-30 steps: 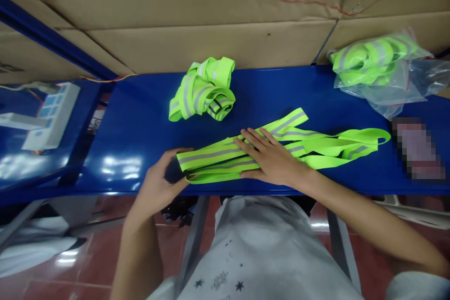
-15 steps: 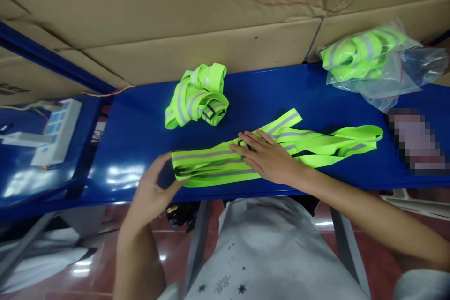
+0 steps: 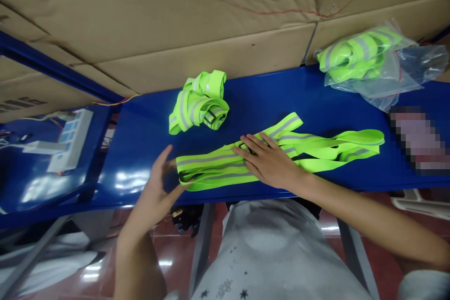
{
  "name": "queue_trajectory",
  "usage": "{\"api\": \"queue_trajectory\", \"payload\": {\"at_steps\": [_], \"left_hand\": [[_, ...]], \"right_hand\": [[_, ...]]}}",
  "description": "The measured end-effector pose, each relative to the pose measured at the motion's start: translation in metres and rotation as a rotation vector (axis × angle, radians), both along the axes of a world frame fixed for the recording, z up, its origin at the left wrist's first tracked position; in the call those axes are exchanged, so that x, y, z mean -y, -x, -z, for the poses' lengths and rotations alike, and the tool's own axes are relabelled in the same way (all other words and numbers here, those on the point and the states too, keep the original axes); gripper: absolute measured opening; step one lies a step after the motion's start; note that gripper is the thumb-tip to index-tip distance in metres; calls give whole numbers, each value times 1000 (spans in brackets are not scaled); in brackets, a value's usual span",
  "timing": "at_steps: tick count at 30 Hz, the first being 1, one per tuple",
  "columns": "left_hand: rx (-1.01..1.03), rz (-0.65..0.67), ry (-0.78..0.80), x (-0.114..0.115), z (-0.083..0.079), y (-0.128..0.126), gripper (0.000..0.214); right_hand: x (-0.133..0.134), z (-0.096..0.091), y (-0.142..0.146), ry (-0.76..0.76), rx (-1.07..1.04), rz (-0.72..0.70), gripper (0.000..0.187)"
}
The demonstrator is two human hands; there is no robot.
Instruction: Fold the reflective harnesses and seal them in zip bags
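A neon-yellow reflective strap (image 3: 218, 159) with grey stripes lies folded lengthwise on the blue table, its looser loops stretching to the right. My right hand (image 3: 269, 159) rests flat on the middle of it, fingers spread, over a dark buckle that is partly covered. At the folded left end is my left hand (image 3: 158, 187), its thumb and fingers apart. Some of its fingers reach in at the fold and are partly hidden by the strap. Behind the folded strap sits a bundled reflective strap (image 3: 197, 103) with a black buckle.
A clear plastic bag (image 3: 365, 61) with another neon strap stands at the back right. A blurred-out rectangular item (image 3: 418, 138) lies at the right. Cardboard (image 3: 211, 18) lines the back of the blue table (image 3: 140, 136). A white power strip (image 3: 70, 143) is at the left.
My left hand has loosened at the strap's left end, its fingers spreading further apart. My right hand stays on the strap. The whole view has shifted slightly.
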State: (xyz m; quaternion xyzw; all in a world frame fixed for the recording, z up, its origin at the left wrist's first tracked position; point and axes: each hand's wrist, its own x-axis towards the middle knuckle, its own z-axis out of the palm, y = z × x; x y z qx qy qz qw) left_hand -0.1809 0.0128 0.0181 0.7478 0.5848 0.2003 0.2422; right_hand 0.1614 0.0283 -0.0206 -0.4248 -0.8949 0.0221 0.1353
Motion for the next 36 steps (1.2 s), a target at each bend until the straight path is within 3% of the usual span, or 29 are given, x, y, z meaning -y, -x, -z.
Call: {"api": "queue_trajectory", "payload": {"at_steps": [3, 8, 11, 16, 22, 26, 31, 36], "left_hand": [[-19, 68, -47, 2, -6, -7, 85], [-331, 263, -284, 7, -31, -38, 52], [-455, 313, -325, 5, -38, -50, 43], [-569, 338, -320, -4, -36, -58, 41], [-628, 304, -245, -4, -22, -61, 37], [-543, 260, -217, -6, -6, -54, 32], [-511, 141, -341, -14, 16, -45, 34], [-515, -40, -429, -20, 23, -41, 31]], "right_hand": [[1, 1, 1, -8, -5, 9, 51], [0, 0, -3, 22, -7, -10, 52], [2, -10, 2, 59, 9, -1, 53], [6, -29, 42, -3, -101, -10, 57], [-1, -4, 81, 22, -134, 29, 67], [-3, -1, 63, -11, -107, 9, 63], [-12, -11, 5, -4, -14, 120, 61], [-16, -10, -34, 15, 19, -1, 63]]}}
